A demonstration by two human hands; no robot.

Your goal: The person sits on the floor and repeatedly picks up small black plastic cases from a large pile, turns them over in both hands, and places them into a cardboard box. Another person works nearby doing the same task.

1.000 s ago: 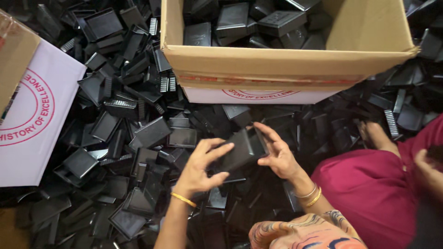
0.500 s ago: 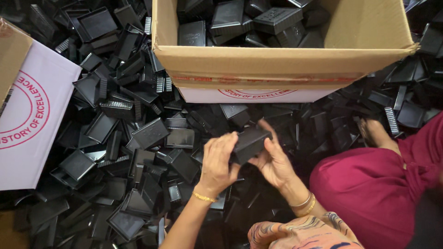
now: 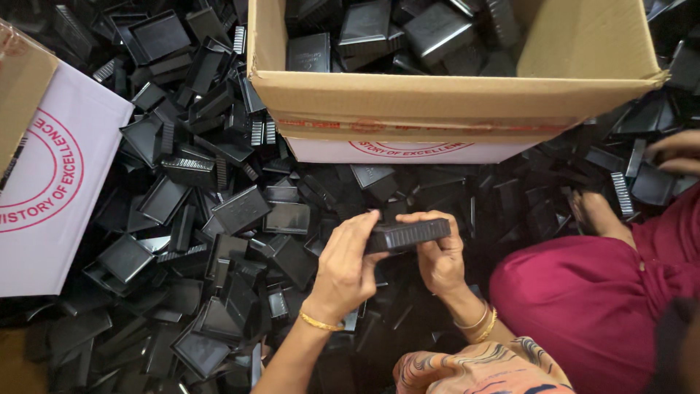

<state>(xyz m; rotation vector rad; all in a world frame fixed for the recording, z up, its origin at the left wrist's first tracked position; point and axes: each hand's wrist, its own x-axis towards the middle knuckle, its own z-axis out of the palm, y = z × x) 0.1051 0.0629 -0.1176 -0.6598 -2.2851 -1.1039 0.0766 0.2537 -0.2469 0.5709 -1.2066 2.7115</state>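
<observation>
Both of my hands hold one black ribbed plastic part [image 3: 408, 234] edge-on over the heap, below the cardboard box. My left hand [image 3: 348, 264] grips its left end, thumb on top. My right hand [image 3: 440, 255] clasps its right end from beneath. Each wrist wears a gold bangle. Black plastic tray-like parts [image 3: 219, 211] lie loose in a deep pile all around and under my hands.
An open cardboard box [image 3: 452, 102] holding several black parts stands just beyond my hands. A second box with a white side and red round print [image 3: 51, 190] lies at the left. A person in a magenta garment [image 3: 598, 306] sits at the right, a hand [image 3: 678, 149] among the parts.
My hands have closed together on the black part and turned it from flat to edge-on, lifting it slightly. The view has shifted a little nearer the box.
</observation>
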